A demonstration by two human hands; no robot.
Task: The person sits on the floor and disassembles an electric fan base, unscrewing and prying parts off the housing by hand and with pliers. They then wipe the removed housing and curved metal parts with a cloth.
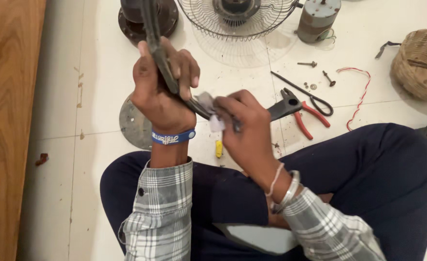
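I see my left hand (158,92) clamped around a long dark curved metal part (158,53) that rises up from the fist. My right hand (245,125) is pinched together on a small scrap of pale cloth (217,123) pressed to that part's lower end. Just beyond the right hand, on the white tiled floor (102,72), lie red-handled pliers (298,111); farther off stands a round wire fan guard (237,24).

A floor repair spot; fan grille (237,21), motor (318,19), pliers (300,113), loose screws (308,64) on tiles.
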